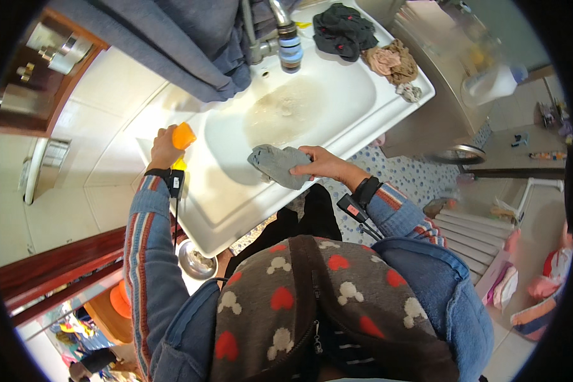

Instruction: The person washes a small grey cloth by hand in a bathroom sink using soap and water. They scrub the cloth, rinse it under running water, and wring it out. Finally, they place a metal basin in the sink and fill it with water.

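My right hand (322, 163) grips a grey cloth item (281, 164), possibly a sock, over the near rim of a white sink (363, 126). At the sink's left side, my left hand (166, 147) is closed around an orange block (184, 135), perhaps soap. Something yellow (179, 164) shows just below that hand; whether the hand touches it cannot be told. Cloudy water (284, 112) lies in the basin under the faucet (290, 47). Black clothing (344, 31) and a bundle of brown and beige fabric (392, 62) rest on the sink's far right ledge, beside a small greyish-white cloth (408, 92).
A dark blue-grey towel (196, 43) hangs over the sink's back left. A wooden-framed shelf (52, 71) is on the left wall. Below the sink's near corner stands a metal bowl (198, 259). A washing machine or cabinet (425, 114) is at the right.
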Demonstrator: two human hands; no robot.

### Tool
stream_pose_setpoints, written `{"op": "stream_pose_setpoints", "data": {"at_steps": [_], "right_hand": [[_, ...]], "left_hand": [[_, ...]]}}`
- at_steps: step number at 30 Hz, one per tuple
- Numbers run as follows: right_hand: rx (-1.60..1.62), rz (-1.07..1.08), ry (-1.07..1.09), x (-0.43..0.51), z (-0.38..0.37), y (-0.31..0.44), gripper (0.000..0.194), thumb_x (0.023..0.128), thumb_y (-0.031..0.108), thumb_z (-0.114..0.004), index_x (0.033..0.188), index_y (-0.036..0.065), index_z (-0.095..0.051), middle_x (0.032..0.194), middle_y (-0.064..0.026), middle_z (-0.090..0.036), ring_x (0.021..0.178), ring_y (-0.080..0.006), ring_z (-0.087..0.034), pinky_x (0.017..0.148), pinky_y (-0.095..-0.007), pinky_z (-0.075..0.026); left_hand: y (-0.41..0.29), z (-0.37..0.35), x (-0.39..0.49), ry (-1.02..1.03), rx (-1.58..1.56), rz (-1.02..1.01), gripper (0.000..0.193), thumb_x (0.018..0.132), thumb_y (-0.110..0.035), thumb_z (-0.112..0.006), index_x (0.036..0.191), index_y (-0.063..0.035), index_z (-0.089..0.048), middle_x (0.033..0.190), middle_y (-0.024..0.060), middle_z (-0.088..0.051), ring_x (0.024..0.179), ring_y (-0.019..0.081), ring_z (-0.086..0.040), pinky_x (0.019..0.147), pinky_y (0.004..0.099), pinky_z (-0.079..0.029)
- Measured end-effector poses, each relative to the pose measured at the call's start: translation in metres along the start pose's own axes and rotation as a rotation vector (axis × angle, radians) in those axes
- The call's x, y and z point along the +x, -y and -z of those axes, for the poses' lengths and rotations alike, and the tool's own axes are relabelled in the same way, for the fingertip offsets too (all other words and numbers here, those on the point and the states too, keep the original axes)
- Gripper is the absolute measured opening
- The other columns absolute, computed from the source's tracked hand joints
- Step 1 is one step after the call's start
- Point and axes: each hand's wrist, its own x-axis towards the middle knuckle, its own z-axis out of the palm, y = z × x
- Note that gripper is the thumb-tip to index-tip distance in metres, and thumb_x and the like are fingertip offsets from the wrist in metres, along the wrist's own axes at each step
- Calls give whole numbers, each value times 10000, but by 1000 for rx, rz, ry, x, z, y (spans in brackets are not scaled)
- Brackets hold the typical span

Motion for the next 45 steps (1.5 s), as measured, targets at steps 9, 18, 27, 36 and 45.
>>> {"op": "stream_pose_setpoints", "data": {"at_steps": [9, 18, 27, 36, 45], "right_hand": [[75, 9, -235, -6, 8, -11, 553, 791, 412, -769, 1067, -50, -641, 811, -99, -660, 470, -136, -568, 480, -264, -503], [107, 7, -244, -9, 6, -9, 556, 820, 450, -751, 1076, -33, -648, 816, -94, -659, 474, -133, -581, 466, -262, -505], [170, -23, -221, -4, 8, -11, 455, 909, 340, -674, 1214, 12, -594, 899, -80, -671, 585, -122, -623, 501, -239, -527], [425, 100, -187, 9, -9, -1, 487, 925, 240, -670, 1354, 84, -502, 1113, -55, -646, 884, -132, -651, 653, -261, -562], [589, 241, -20, -5, -27, 20, 645, 876, 258, -720, 1424, 64, -441, 1176, -32, -601, 996, -138, -574, 775, -304, -524]], "left_hand": [[-18, -1, 11, 14, 145, -57, 667, 669, -238, -849, 1205, -72, -490, 1145, 134, -569, 1072, 353, -602, 887, 467, -507], [-15, -3, 3, 28, 78, -95, 704, 627, -201, -844, 1217, -77, -479, 1121, 159, -536, 1026, 382, -613, 882, 457, -527], [-19, 4, -9, -241, -263, -144, 634, 678, -241, -821, 1161, -64, -450, 1032, 161, -582, 929, 383, -632, 787, 442, -525], [-89, -13, -60, 540, -1826, 129, 277, 977, -288, -580, 1096, -38, -566, 1089, 122, -652, 1022, 214, -626, 909, 347, -515], [-196, -38, -102, 859, -2268, 106, 450, 923, -483, -570, 1139, -90, -597, 1213, 105, -595, 1213, 303, -520, 1047, 544, -399]]}}
